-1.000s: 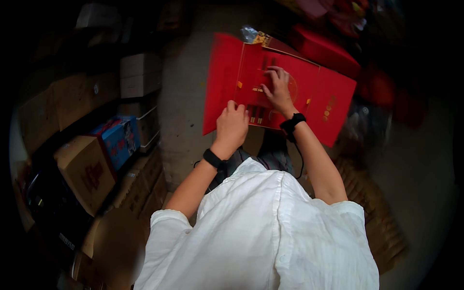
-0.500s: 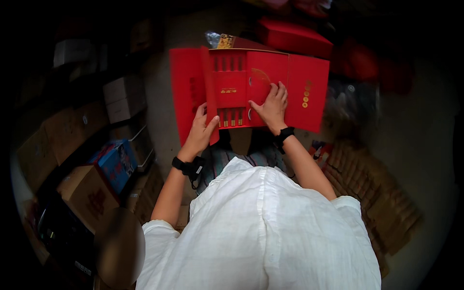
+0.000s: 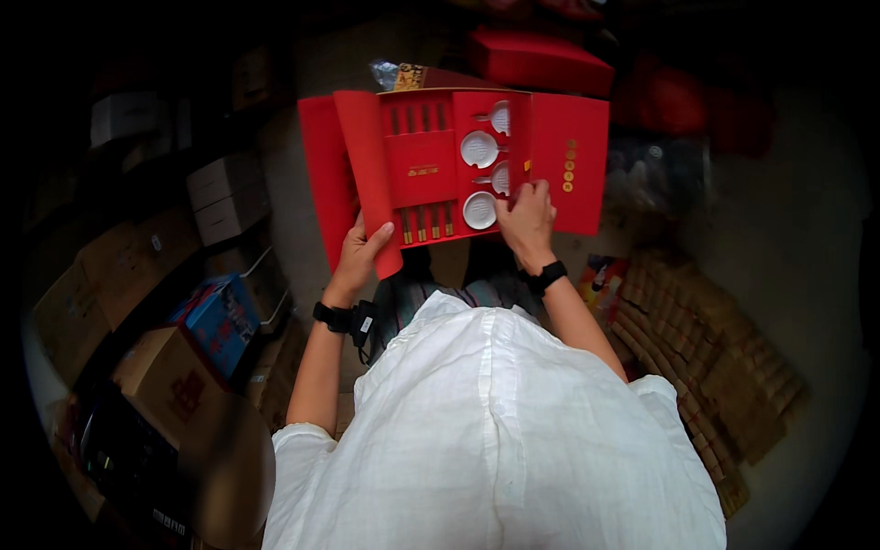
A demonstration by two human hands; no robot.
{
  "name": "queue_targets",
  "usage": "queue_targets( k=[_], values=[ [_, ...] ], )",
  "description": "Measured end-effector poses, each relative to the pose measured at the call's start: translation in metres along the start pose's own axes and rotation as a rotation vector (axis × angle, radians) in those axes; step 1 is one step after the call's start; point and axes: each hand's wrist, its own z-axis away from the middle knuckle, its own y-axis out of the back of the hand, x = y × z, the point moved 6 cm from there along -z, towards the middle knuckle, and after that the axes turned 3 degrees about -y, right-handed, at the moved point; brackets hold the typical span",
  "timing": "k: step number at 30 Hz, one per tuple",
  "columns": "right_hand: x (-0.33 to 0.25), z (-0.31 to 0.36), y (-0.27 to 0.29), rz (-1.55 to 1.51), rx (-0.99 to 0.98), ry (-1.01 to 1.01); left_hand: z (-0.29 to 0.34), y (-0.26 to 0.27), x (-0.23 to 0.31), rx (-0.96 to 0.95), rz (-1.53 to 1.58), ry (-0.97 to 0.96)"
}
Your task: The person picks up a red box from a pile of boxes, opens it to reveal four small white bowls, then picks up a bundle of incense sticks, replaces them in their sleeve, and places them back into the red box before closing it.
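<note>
A red gift box [image 3: 417,165] stands opened out in front of me. Gold-ended chopsticks [image 3: 423,223] show above and below a red panel across their middle. Beside them, small white round dishes [image 3: 479,148] and white spoon-like pieces [image 3: 500,118] sit in a red recess. My left hand [image 3: 359,258] is closed on the lower edge of the left red flap [image 3: 365,174], thumb in front. With bent fingers, my right hand [image 3: 529,220] grips the inner cover [image 3: 520,137], which is raised along the recess's right side; its fingertips are partly hidden.
Beyond the box lies another red box [image 3: 541,62], with clear plastic wrapping [image 3: 660,174] to its right. Cartons [image 3: 170,376] and a blue box [image 3: 220,316] are stacked at left. Folded brown cardboard [image 3: 706,348] lies in rows at lower right.
The inner cover under my right hand has lifted to the right, uncovering the white dishes and spoon-like pieces. My right-hand fingers have gone from spread to bent. My left hand keeps its flap.
</note>
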Motion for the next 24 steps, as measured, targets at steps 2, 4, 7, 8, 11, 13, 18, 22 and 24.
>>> queue_targets(
  k=[2,4,7,8,11,13,18,22,24],
  values=[
    [0.027,-0.002,0.006,-0.018,-0.048,-0.025,-0.003,-0.002,0.001,-0.007,-0.022,-0.017],
    [0.033,0.002,0.017,0.018,-0.048,0.082,-0.005,-0.009,0.009,-0.022,-0.043,-0.020],
    [0.030,0.006,0.021,0.014,-0.125,0.202,-0.010,-0.011,0.011,-0.013,-0.124,-0.068],
    [0.035,0.001,0.015,-0.136,-0.160,0.157,-0.010,-0.010,0.009,-0.013,-0.124,-0.065],
    [0.029,-0.019,0.015,-0.227,-0.099,0.146,-0.010,-0.004,0.003,-0.018,-0.186,-0.118],
    [0.029,-0.035,0.015,0.073,0.024,0.143,-0.011,-0.005,0.000,-0.006,-0.173,-0.090],
    [0.032,-0.065,-0.004,0.290,0.108,0.172,-0.013,-0.005,0.000,-0.004,-0.225,-0.104],
    [0.048,-0.068,-0.013,0.258,0.122,0.221,-0.012,-0.003,-0.001,0.016,-0.215,-0.098],
    [0.053,-0.065,-0.010,-0.025,0.145,0.222,-0.011,-0.001,0.000,0.010,-0.262,-0.115]
  ],
)
